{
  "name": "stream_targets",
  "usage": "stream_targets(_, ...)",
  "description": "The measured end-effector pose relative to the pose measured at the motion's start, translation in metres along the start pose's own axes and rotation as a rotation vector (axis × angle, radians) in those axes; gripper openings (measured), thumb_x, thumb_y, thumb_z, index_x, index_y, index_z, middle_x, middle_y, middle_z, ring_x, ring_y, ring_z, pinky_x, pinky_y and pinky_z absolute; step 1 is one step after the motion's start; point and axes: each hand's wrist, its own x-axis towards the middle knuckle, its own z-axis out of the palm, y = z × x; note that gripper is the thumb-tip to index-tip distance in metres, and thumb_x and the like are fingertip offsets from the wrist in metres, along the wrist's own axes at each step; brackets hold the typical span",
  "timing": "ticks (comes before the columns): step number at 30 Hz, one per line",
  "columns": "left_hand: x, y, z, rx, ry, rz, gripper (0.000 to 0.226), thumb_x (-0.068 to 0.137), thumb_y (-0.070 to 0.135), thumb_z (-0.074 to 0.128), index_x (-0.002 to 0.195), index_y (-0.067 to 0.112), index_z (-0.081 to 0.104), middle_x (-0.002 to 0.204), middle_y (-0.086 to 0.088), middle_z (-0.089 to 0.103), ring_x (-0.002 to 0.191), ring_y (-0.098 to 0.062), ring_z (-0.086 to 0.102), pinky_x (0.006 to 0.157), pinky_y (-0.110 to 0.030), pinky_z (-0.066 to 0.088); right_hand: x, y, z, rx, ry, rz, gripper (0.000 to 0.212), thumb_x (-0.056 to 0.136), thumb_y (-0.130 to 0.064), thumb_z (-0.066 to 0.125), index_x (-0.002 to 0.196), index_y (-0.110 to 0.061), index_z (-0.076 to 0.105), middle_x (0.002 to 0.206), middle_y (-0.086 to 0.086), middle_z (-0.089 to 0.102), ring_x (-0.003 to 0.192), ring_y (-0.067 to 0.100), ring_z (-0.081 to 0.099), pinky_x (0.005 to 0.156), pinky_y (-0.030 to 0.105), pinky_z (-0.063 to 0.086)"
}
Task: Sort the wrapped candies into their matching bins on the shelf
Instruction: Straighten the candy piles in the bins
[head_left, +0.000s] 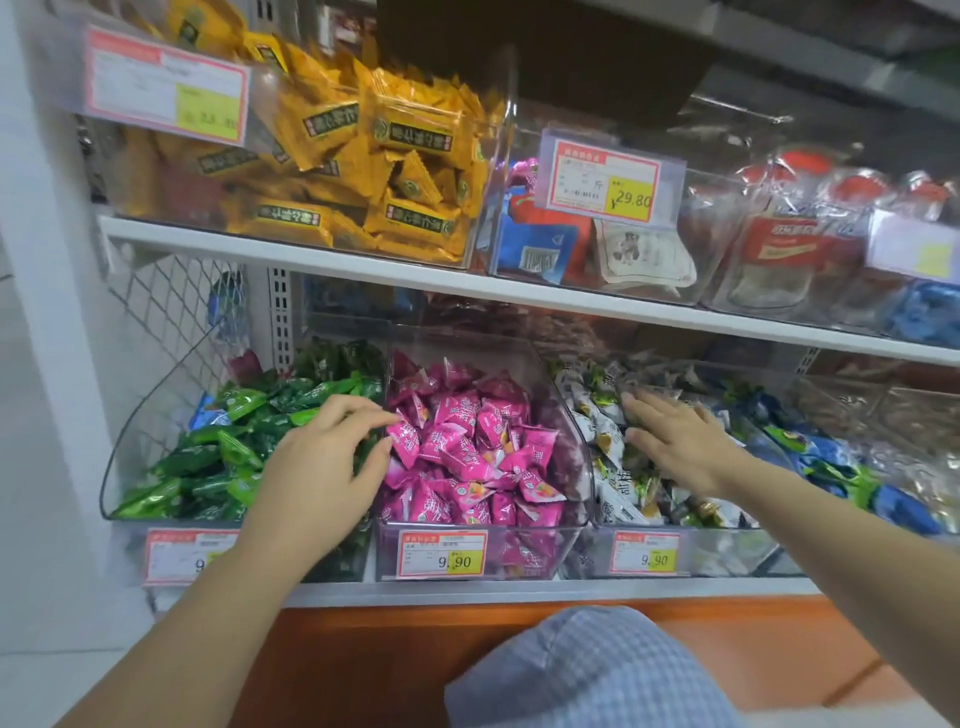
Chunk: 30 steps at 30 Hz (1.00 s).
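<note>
On the lower shelf (519, 590) the left bin (119, 467) stands at 9 o'clock of the middle bin (584, 483), the right bin (727, 551) at 3 o'clock. The upper shelf (363, 260) lies at 12 o'clock. The left hand (332, 457) is over the left and middle bins' shared wall; the right hand (675, 441) lies on candies (608, 441) in the right bin.

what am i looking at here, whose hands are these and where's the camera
No machine: a person works with bare hands. The one picture comes from a camera on their head, looking down at a shop shelf. Clear bins hold green candies, pink candies and white candies; yellow packets sit above. The left hand curls its fingers at the pink candies' edge; whether it grips one is unclear. The right hand lies flat on the white candies.
</note>
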Motion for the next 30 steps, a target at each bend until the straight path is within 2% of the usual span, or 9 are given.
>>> stream_targets(4,-0.007,-0.008,-0.021,0.011,0.058,-0.005,0.023,0.091,0.024,0.056,0.11,0.025,0.067,0.113,0.015,0.054,0.086,-0.011,0.06,0.077,-0.035,0.049,-0.003,-0.024,-0.016,0.087,0.283,-0.139,0.04,0.098,-0.032,0.042,0.137,-0.021,0.047,0.141,0.004,0.047,0.131,0.025,0.039,0.109,0.04,0.028)
stream_targets(6,-0.012,-0.018,-0.036,0.008,0.11,-0.018,0.021,0.09,0.022,0.057,0.108,0.025,0.067,0.109,0.016,0.055,0.076,-0.002,0.056,0.066,-0.028,0.044,0.0,-0.056,-0.024,0.127,0.325,-0.297,0.03,0.095,-0.024,0.052,0.121,-0.017,0.062,0.129,0.003,0.058,0.119,0.026,0.05,0.102,0.037,0.037)
stream_targets(8,-0.018,-0.03,-0.051,-0.014,0.167,-0.068,0.019,0.091,0.02,0.057,0.106,0.026,0.067,0.104,0.018,0.055,0.067,0.0,0.053,0.064,-0.023,0.042,0.002,-0.098,-0.029,0.161,0.323,-0.451,0.022,0.092,-0.023,0.057,0.11,-0.017,0.069,0.12,0.001,0.064,0.112,0.022,0.054,0.099,0.035,0.041)
stream_targets(10,-0.025,-0.044,-0.064,-0.021,0.221,-0.12,0.018,0.091,0.025,0.056,0.105,0.028,0.067,0.099,0.02,0.056,0.068,-0.002,0.054,0.066,-0.023,0.043,0.006,-0.144,-0.029,0.19,0.325,-0.593,0.02,0.091,-0.024,0.059,0.105,-0.017,0.071,0.114,-0.001,0.066,0.108,0.019,0.056,0.098,0.035,0.043)
stream_targets(14,-0.04,-0.068,-0.087,-0.027,0.292,-0.207,0.031,0.082,0.038,0.044,0.1,0.029,0.068,0.092,0.018,0.062,0.085,-0.013,0.063,0.076,-0.035,0.05,0.023,-0.227,-0.028,0.282,0.282,-0.763,0.02,0.09,-0.023,0.059,0.106,-0.017,0.07,0.113,-0.002,0.066,0.106,0.016,0.057,0.096,0.03,0.043)
stream_targets(18,-0.045,-0.088,-0.106,-0.036,0.375,-0.286,0.025,0.081,0.031,0.048,0.096,0.03,0.068,0.087,0.019,0.063,0.084,-0.005,0.061,0.074,-0.031,0.048,0.052,-0.288,-0.028,0.316,0.208,-0.839,0.024,0.091,-0.024,0.06,0.112,-0.014,0.067,0.113,0.002,0.066,0.105,0.015,0.059,0.094,0.028,0.043)
stream_targets(23,-0.04,-0.104,-0.118,-0.094,0.459,-0.322,0.017,0.082,0.029,0.05,0.09,0.034,0.064,0.086,0.023,0.061,0.082,0.003,0.058,0.073,-0.031,0.049,0.099,-0.338,-0.018,0.267,0.057,-0.795,0.028,0.091,-0.025,0.058,0.118,-0.018,0.063,0.108,0.004,0.067,0.096,0.02,0.061,0.086,0.034,0.048)
stream_targets(26,-0.034,-0.111,-0.12,-0.1,0.46,-0.347,0.019,0.087,0.023,0.053,0.084,0.041,0.059,0.086,0.024,0.062,0.083,0.006,0.057,0.073,-0.028,0.049,0.128,-0.348,-0.011,0.263,-0.065,-0.708,0.034,0.093,-0.024,0.055,0.127,-0.02,0.056,0.121,0.006,0.061,0.108,0.022,0.058,0.091,0.027,0.045)
stream_targets(30,-0.027,-0.12,-0.124,-0.119,0.486,-0.385,0.024,0.089,0.016,0.055,0.08,0.038,0.058,0.083,0.022,0.063,0.084,0.007,0.057,0.072,-0.019,0.046,0.145,-0.35,-0.007,0.012,-0.213,-0.728,0.043,0.094,-0.032,0.055,0.134,-0.017,0.051,0.136,0.002,0.053,0.119,0.017,0.052,0.093,0.021,0.037)
